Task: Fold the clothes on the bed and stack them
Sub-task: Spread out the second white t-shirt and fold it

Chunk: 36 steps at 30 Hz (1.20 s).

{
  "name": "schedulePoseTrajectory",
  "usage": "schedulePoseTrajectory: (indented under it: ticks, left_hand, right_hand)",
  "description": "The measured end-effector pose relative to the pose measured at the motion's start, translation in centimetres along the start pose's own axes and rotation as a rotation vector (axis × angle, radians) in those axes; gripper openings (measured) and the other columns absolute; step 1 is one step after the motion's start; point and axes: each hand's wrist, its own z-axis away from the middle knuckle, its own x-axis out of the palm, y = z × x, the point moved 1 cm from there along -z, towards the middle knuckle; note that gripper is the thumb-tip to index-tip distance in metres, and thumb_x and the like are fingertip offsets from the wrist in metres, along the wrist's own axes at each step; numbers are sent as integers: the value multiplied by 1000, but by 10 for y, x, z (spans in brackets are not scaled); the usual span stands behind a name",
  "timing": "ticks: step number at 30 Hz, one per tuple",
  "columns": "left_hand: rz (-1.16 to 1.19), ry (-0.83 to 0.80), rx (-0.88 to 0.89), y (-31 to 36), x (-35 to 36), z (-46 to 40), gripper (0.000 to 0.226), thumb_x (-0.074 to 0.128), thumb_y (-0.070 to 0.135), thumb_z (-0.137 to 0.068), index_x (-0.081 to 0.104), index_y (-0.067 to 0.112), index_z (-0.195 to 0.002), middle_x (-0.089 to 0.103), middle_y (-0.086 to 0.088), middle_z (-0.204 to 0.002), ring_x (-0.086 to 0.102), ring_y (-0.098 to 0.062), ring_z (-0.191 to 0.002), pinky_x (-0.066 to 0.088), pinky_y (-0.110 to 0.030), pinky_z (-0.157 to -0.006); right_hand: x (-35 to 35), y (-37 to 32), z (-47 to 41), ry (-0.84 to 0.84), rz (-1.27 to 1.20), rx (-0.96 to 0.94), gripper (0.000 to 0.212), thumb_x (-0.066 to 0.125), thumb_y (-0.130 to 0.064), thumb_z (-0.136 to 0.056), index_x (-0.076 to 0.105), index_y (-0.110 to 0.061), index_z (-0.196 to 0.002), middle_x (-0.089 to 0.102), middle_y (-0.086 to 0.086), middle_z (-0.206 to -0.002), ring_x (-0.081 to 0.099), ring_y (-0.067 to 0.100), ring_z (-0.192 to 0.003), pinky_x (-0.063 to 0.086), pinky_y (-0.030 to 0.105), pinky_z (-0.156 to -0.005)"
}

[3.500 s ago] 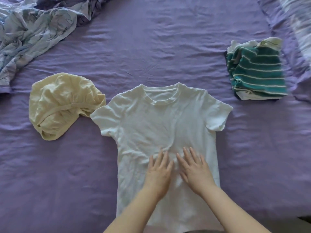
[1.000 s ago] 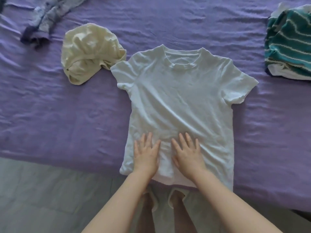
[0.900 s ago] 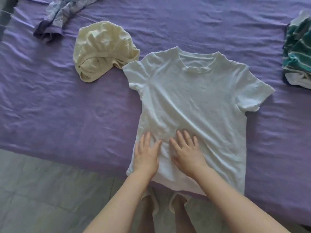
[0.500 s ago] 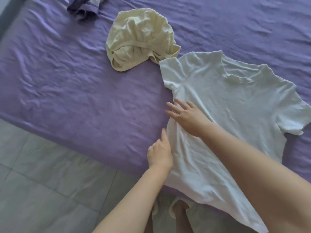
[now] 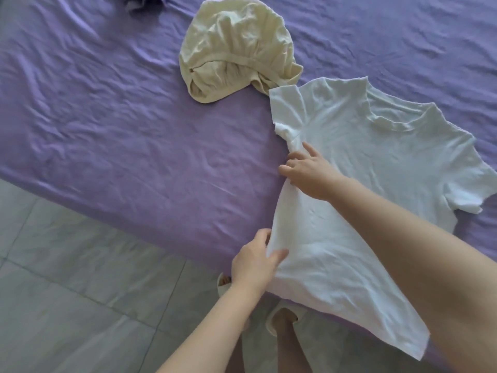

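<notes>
A white t-shirt (image 5: 376,162) lies face up on the purple bed sheet (image 5: 121,125), its hem hanging over the bed's near edge. My left hand (image 5: 255,262) pinches the shirt's left side seam near the hem and lifts that edge slightly. Higher up the same edge, just below the left sleeve, my right hand (image 5: 306,170) grips the cloth with curled fingers. A crumpled pale yellow garment (image 5: 236,47) sits beyond the shirt's left sleeve, touching it.
A dark bluish piece of clothing (image 5: 145,1) shows at the top edge. Grey floor tiles (image 5: 80,292) run along the bed's near side, where my feet in light slippers (image 5: 279,316) stand.
Both hands left the shirt's belly and moved to its left edge, where they now hold and lift the cloth. The view swung left, so the striped green stack is out of sight.
</notes>
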Motion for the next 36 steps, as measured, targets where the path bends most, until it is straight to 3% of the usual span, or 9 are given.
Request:
schedulePoseTrajectory:
  ticks: [4,10,13,17,21,25,29,32,36]
  left_hand:
    - [106,-51,-60,-17,-3,4,38,65,54,-77,55,18,-79,60,6,-74,55,-19,-72,44,-36,-65]
    - [165,-90,-50,-30,-8,5,33,72,42,-75,50,20,-84,63,8,-84,59,-14,-78,48,-31,-68]
    - [139,-37,-57,-35,-9,7,32,71,40,-77,46,20,-78,61,8,-78,57,-14,-73,45,-31,-65]
    - [137,13,-102,-42,-7,7,39,72,44,-74,42,20,-70,52,10,-66,45,-11,-59,35,-27,-55]
    - [35,9,-130,-47,-5,4,35,70,48,-74,46,21,-72,54,10,-69,50,-11,-65,37,-27,-58]
    - [-132,-58,-189,-45,-5,4,28,61,51,-79,53,24,-79,60,11,-80,57,-16,-80,39,-30,-65]
    - [-269,-7,-157,-39,-5,7,26,49,43,-90,48,18,-84,57,5,-83,52,-20,-79,34,-30,-63]
    - [3,-82,-186,-33,-3,7,21,52,32,-92,51,10,-93,60,-3,-93,55,-19,-80,42,-31,-64]
    - [359,-152,-382,-26,-2,7,19,55,17,-89,56,6,-105,63,-14,-101,64,-28,-80,57,-41,-60]
  right_hand:
    - [1,0,2,-39,-152,-6,25,59,-37,-87,64,-29,-110,54,-3,-115,29,20,-131,7,46,-115]
    - [8,-13,3,60,-448,120,40,70,-37,-78,58,-20,-112,48,3,-129,25,24,-134,26,39,-104]
    - [21,-25,8,95,-528,219,62,73,-43,-75,46,-25,-128,22,6,-153,6,24,-144,22,44,-112]
    - [53,-57,39,169,-527,425,88,68,-48,-77,17,-31,-148,-2,10,-158,-5,26,-146,6,44,-116]
    - [91,-117,93,119,-540,526,73,52,-54,-84,22,-32,-147,6,4,-158,-6,21,-146,-10,47,-114]
    - [105,-174,137,208,-506,472,53,44,-50,-86,50,-26,-133,42,9,-145,33,32,-137,14,52,-114]
    - [113,-191,166,199,-425,423,67,39,-63,-84,45,-23,-137,41,8,-146,30,31,-137,13,48,-109]
    - [110,-198,168,211,-437,451,80,56,-67,-71,47,-19,-134,45,11,-143,37,34,-134,16,53,-110]
    - [94,-201,147,367,-526,655,51,80,-48,-59,68,-18,-99,67,6,-106,62,32,-107,46,53,-91]
